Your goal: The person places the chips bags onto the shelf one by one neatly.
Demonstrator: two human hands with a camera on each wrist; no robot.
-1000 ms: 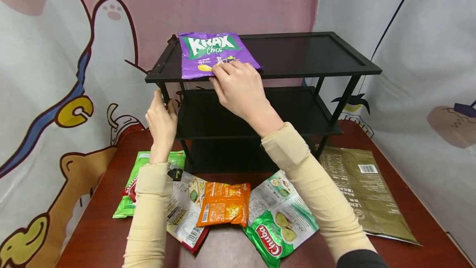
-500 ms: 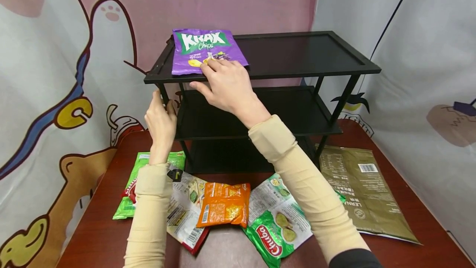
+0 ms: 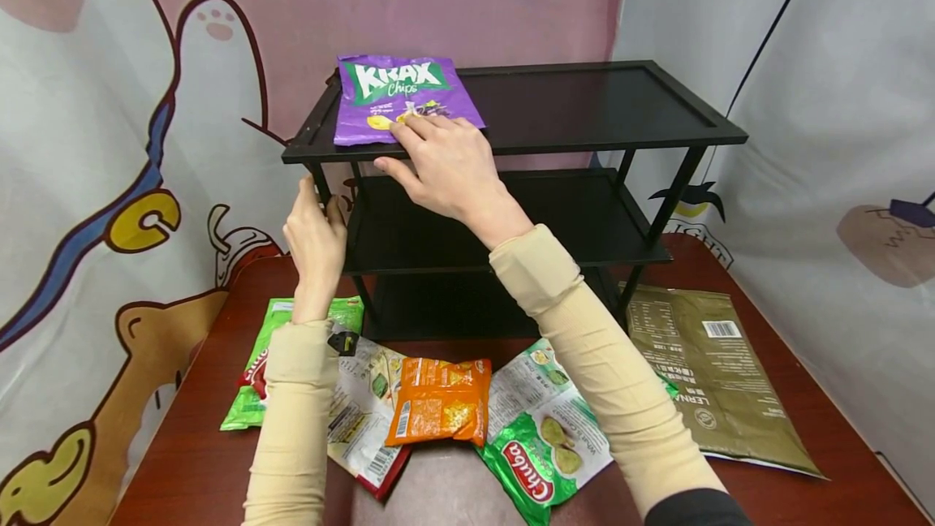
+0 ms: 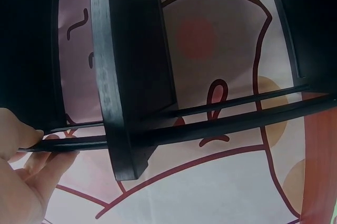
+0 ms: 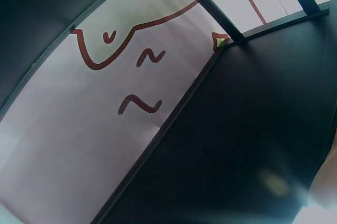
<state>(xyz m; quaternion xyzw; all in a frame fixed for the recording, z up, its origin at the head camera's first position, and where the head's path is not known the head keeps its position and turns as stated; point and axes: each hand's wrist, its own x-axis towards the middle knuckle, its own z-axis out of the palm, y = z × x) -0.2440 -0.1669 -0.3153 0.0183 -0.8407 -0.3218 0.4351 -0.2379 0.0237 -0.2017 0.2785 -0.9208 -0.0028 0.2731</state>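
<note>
A purple bag of chips (image 3: pixel 402 96) lies face up on the left part of the black rack's top shelf (image 3: pixel 584 108). On its near edge rest the fingertips of my right hand (image 3: pixel 453 169), with the thumb held apart below the shelf's front edge. My left hand (image 3: pixel 316 230) grips the rack's front left post (image 3: pixel 321 183). In the left wrist view, thumb and fingers of the left hand (image 4: pixel 31 176) close round that thin post (image 4: pixel 79 144). Only a sliver of the right hand (image 5: pixel 324 184) shows in the right wrist view.
On the table (image 3: pixel 183 428) before the rack lie a green bag (image 3: pixel 248 404), a white-and-red bag (image 3: pixel 368 420), an orange bag (image 3: pixel 441 403) and a green-and-white bag (image 3: pixel 536 461). A large olive-brown bag (image 3: pixel 719 384) lies right. The rack's middle shelf (image 3: pixel 555 209) sits below the top one.
My right hand has moved left along with the purple bag of chips, and its thumb has come away from the bag. The left hand keeps its hold on the post.
</note>
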